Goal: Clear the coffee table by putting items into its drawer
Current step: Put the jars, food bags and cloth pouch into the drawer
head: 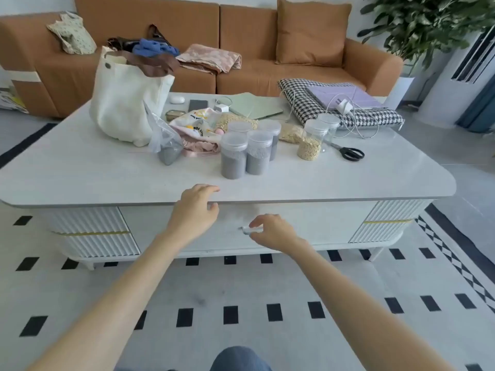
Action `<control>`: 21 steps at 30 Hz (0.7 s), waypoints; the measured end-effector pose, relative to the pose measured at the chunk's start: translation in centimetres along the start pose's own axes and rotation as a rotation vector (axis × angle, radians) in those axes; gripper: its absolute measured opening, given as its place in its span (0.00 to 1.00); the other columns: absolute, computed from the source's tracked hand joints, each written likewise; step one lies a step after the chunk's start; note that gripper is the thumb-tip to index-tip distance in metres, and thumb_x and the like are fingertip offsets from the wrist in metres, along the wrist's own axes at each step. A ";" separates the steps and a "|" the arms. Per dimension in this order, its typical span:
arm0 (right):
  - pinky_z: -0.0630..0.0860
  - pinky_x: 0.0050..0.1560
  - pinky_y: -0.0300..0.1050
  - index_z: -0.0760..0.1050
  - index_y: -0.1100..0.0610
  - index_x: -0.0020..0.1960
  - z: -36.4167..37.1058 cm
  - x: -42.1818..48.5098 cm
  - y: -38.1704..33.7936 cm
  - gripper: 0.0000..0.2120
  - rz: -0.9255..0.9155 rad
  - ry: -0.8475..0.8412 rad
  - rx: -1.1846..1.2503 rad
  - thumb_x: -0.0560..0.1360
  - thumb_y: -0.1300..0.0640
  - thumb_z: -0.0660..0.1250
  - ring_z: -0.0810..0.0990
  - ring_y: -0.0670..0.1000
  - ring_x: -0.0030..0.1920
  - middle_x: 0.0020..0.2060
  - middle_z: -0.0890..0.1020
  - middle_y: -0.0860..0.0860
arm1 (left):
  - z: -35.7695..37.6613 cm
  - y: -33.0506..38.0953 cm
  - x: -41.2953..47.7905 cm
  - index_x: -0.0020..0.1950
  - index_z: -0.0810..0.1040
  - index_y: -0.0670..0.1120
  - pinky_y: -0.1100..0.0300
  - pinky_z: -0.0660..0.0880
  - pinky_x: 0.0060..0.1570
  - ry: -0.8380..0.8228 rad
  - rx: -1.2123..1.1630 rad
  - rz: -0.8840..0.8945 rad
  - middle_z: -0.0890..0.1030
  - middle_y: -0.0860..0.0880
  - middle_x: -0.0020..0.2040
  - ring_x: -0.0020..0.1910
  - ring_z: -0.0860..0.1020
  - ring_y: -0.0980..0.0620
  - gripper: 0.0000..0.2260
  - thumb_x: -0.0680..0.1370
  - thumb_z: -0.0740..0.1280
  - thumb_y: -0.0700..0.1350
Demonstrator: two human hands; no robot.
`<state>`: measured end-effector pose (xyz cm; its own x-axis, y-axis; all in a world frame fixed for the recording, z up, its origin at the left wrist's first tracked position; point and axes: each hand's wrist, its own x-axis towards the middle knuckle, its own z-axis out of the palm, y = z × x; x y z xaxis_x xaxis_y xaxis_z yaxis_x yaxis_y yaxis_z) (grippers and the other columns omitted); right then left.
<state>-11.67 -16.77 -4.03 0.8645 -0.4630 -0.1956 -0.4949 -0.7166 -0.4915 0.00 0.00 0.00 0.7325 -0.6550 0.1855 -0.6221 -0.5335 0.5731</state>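
A white coffee table (80, 172) stands in front of me. Its drawer front (329, 223) is closed, with a small handle (245, 229) at its middle. My right hand (273, 231) has its fingers curled around that handle. My left hand (195, 210) hovers at the table's front edge, fingers loosely curled, holding nothing. On the top stand several lidded jars of grey powder (233, 159), a jar of oats (310, 140), black scissors (351, 153), a clear bag of grey powder (164, 140), a white tote bag (126, 100), a phone (198, 105) and an earbud case (177, 99).
A houndstooth cushion (308, 103) with a purple tablet (345, 96) and white charger cable (345, 108) lies at the table's back right. A green folder (257, 105) lies mid-back. An orange sofa (294, 68) with clothes stands behind. A patterned rug (241, 290) covers the floor. A plant (428, 25) stands far right.
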 end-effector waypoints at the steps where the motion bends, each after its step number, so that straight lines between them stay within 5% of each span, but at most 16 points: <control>1: 0.73 0.55 0.46 0.73 0.50 0.67 0.6 0.1 0.1 0.20 0.032 -0.067 -0.069 0.75 0.53 0.62 0.75 0.53 0.60 0.63 0.76 0.48 | 0.2 0.0 -0.4 0.70 0.72 0.47 0.53 0.66 0.67 -0.011 0.085 0.030 0.71 0.49 0.70 0.69 0.68 0.48 0.19 0.78 0.62 0.41; 5: 0.70 0.57 0.47 0.60 0.50 0.75 3.0 0.5 0.4 0.28 0.066 -0.212 -0.205 0.76 0.59 0.59 0.70 0.54 0.67 0.71 0.66 0.50 | 1.6 -1.0 -2.6 0.71 0.71 0.47 0.53 0.62 0.69 -0.059 0.311 0.198 0.66 0.49 0.74 0.73 0.63 0.48 0.21 0.78 0.62 0.40; 11: 0.71 0.55 0.46 0.61 0.57 0.74 3.4 0.7 -0.2 0.28 0.052 -0.205 -0.314 0.75 0.63 0.58 0.70 0.57 0.65 0.68 0.66 0.53 | 0.7 -1.3 -4.2 0.71 0.71 0.46 0.54 0.68 0.60 -0.046 0.365 0.241 0.71 0.49 0.69 0.67 0.70 0.47 0.20 0.78 0.62 0.39; 13: 0.70 0.50 0.43 0.67 0.58 0.70 3.3 0.4 -0.5 0.23 0.049 -0.224 -0.341 0.75 0.62 0.59 0.73 0.57 0.60 0.64 0.68 0.53 | 0.4 -1.4 -4.5 0.75 0.65 0.48 0.56 0.66 0.64 -0.121 0.388 0.210 0.65 0.51 0.73 0.70 0.65 0.50 0.23 0.80 0.62 0.42; 16: 0.67 0.38 0.39 0.74 0.58 0.46 3.1 -0.7 -0.7 0.06 0.040 -0.249 -0.388 0.74 0.63 0.59 0.73 0.55 0.48 0.49 0.74 0.52 | 0.0 -1.7 -4.6 0.77 0.60 0.49 0.55 0.62 0.69 -0.172 0.436 0.213 0.60 0.51 0.77 0.74 0.60 0.49 0.28 0.79 0.65 0.45; 21: 0.71 0.41 0.43 0.79 0.57 0.47 1.8 -3.6 -0.4 0.10 -0.088 -0.020 -0.425 0.76 0.53 0.61 0.76 0.54 0.44 0.44 0.80 0.51 | -0.5 -2.0 -4.3 0.74 0.65 0.50 0.55 0.67 0.62 -0.228 0.554 0.166 0.71 0.51 0.69 0.67 0.68 0.49 0.25 0.78 0.67 0.49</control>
<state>-14.42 -13.88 -4.71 0.9046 -0.3830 -0.1872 -0.4073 -0.9061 -0.1144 -1.77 4.14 -1.56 0.5746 -0.8180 0.0264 -0.8182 -0.5735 0.0402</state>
